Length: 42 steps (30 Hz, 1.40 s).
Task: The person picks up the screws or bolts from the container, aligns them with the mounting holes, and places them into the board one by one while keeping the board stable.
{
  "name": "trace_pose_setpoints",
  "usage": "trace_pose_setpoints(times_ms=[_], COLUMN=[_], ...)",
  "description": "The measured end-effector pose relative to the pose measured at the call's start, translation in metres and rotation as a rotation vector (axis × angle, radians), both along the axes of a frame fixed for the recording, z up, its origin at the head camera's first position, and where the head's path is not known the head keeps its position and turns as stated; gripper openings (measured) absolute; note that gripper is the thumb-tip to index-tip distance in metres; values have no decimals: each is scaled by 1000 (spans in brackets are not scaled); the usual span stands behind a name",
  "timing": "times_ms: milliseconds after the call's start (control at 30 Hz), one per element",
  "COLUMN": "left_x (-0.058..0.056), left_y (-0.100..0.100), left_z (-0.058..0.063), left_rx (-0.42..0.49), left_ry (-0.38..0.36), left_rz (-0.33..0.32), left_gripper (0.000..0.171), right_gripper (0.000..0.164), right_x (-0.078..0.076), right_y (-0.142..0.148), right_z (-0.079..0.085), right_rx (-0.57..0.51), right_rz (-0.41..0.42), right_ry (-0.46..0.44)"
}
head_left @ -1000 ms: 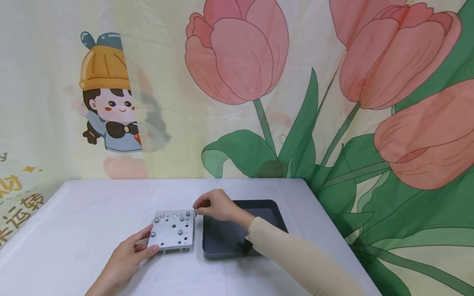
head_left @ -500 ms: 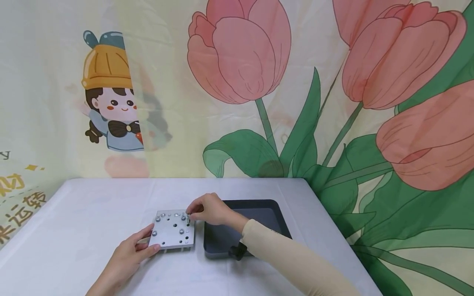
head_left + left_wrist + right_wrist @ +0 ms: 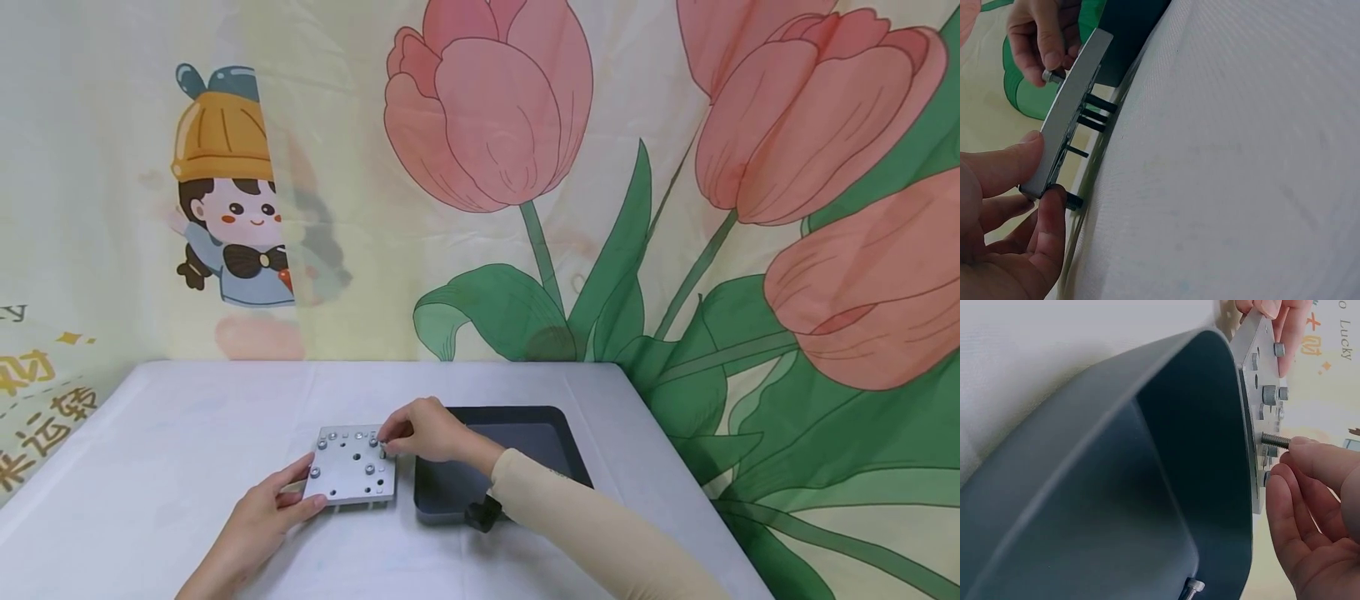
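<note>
A silver metal plate (image 3: 343, 482) with holes and several socket-head screws is held a little above the table, tilted. My left hand (image 3: 262, 512) grips its left edge, thumb on top and fingers beneath. At the plate's far right corner my right hand (image 3: 431, 432) pinches a screw (image 3: 1275, 441) between thumb and fingers. Its threaded end points at the plate face, at or just touching a hole; whether it has entered is unclear. In the left wrist view, dark screw shanks (image 3: 1094, 119) stick out from the plate's underside.
A dark grey tray (image 3: 450, 492) lies right of the plate, partly under my right forearm. Inside it, a loose screw (image 3: 1194, 586) shows in the right wrist view. A white cloth (image 3: 217, 417) covers the table, and a printed flower backdrop (image 3: 487, 125) hangs behind.
My right hand has moved left and slightly down, bringing the screw from beside the plate's corner to over its far right part. The left hand keeps its grip on the plate.
</note>
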<state>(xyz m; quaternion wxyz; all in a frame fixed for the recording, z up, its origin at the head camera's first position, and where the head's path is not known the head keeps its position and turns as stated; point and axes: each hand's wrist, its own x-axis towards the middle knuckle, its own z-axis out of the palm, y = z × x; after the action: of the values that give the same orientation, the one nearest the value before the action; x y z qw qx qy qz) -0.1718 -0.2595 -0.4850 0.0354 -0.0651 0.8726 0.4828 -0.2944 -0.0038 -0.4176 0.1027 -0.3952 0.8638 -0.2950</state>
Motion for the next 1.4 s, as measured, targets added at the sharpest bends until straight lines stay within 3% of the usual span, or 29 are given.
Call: trace_pose_setpoints(times_ms=[167, 500, 833, 1133, 1400], left_x=[-3, -3, -2, -2, -3], left_y=[1, 0, 1, 2, 2], left_z=[0, 0, 1, -1, 0], left_rx=[-3, -3, 12, -12, -11], left_ry=[-32, -17, -39, -26, -28], left_rz=[11, 3, 16, 14, 20], left_gripper=[91, 90, 93, 90, 92], right_gripper=[14, 15, 19, 19, 20], right_x=[0, 1, 0, -19, -38], right_y=[-3, -4, 4, 40, 74], right_z=[-3, -6, 2, 21, 14], right_rx=[18, 69, 52, 43, 96], right_rz=[11, 7, 1, -87, -147], right_ry=[16, 52, 46, 61, 85])
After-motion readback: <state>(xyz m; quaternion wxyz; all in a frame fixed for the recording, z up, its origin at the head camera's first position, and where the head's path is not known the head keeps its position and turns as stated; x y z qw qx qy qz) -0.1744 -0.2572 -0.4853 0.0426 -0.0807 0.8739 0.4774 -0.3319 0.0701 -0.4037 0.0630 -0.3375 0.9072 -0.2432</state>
